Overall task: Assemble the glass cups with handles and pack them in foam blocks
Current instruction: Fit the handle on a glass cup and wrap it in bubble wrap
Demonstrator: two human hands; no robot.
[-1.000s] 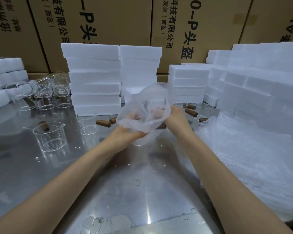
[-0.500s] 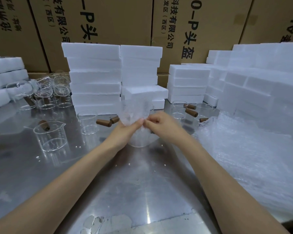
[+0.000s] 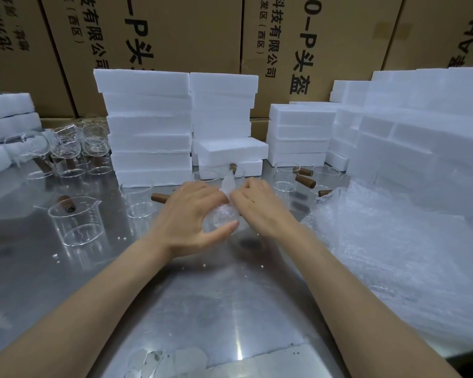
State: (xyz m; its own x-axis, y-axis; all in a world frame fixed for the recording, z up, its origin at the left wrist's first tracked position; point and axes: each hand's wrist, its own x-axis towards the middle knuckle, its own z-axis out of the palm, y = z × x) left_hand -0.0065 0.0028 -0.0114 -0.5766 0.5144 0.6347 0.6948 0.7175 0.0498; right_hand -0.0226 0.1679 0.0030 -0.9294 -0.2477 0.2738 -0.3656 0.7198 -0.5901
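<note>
A glass cup wrapped in bubble wrap (image 3: 221, 216) sits at the middle of the steel bench (image 3: 66, 282), clasped between both hands so the loose film stays tight around it. The left hand (image 3: 187, 218) curls round its near side, thumb underneath, its grip closed on the wrapped cup; the right hand (image 3: 257, 204) pinches the gathered top of the film from the other side, likely to twist or tuck the end shut. Just behind stands an opened foam block (image 3: 230, 156) with a brown handle showing at its front, probably the next place for the bundle. Bare glass cups with wooden handles (image 3: 77, 222) wait to the left and right. A pile of bubble-wrap sheets (image 3: 388, 241) lies within reach on the right, and stacked foam blocks (image 3: 148, 126) line the back against cardboard cartons (image 3: 175, 31)
</note>
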